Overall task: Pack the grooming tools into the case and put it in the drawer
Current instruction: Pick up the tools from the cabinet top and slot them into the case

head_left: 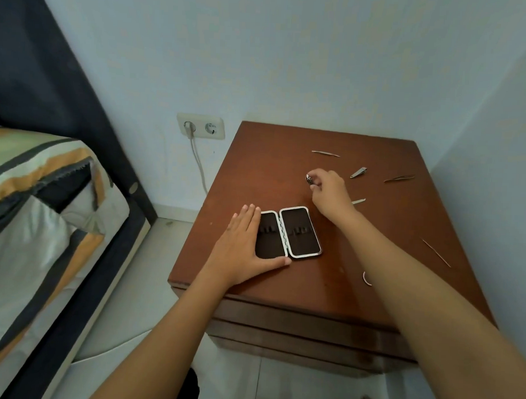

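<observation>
Two hands work over a brown nightstand (256, 175) in a pale-walled corner beside a bed (32, 206). Left hand (242, 246) lies flat, released, on the open case (289, 233); beyond the case, right hand (327, 189) pinches a nail clipper (309, 179).

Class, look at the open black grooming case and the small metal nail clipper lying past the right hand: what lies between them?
In the head view, the right hand, pinching a small metal tool, lies between the open black grooming case and the small metal nail clipper.
</observation>
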`<state>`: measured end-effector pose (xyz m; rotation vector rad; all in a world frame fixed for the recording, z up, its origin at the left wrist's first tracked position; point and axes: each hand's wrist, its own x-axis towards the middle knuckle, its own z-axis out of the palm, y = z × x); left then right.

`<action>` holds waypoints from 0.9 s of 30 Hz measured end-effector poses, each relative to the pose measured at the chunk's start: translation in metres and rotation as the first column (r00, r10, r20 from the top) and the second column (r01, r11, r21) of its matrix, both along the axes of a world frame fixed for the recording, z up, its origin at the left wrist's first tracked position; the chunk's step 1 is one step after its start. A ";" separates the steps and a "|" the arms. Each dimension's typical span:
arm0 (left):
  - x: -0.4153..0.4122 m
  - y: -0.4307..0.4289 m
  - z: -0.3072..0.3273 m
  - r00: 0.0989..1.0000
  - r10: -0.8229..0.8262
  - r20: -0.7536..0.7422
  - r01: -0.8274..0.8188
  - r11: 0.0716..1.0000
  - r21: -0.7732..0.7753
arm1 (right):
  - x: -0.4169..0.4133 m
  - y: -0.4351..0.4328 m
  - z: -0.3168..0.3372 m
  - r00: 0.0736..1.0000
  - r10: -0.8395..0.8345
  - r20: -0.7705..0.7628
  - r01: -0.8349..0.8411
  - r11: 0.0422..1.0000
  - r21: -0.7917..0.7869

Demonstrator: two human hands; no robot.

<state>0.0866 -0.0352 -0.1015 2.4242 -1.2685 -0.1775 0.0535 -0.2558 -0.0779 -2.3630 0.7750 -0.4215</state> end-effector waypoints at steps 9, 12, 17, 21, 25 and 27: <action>-0.006 0.009 -0.011 0.982 0.190 -0.009 -0.190 0.982 -0.003 | -0.001 0.051 0.011 0.978 0.127 0.168 -0.146 0.984 0.106; -0.004 0.011 -0.013 0.989 0.147 0.012 -0.147 0.989 0.002 | 0.006 0.066 0.006 0.969 0.186 0.162 -0.207 0.970 0.126; 0.001 0.013 -0.017 0.998 0.061 0.021 -0.062 0.998 0.004 | 0.015 0.070 -0.002 0.978 0.178 0.108 -0.195 0.965 0.178; 0.002 0.013 -0.017 0.998 0.055 0.022 -0.055 0.998 0.012 | 0.015 0.065 0.001 0.981 0.179 0.079 -0.191 0.960 0.205; 0.001 0.013 -0.016 0.998 0.052 0.035 -0.052 0.998 0.022 | 0.012 0.062 0.004 0.987 0.142 0.081 -0.158 0.955 0.250; 0.000 0.013 -0.016 0.997 0.057 0.045 -0.057 0.998 0.016 | 0.011 0.063 0.002 0.988 0.136 0.074 -0.151 0.950 0.272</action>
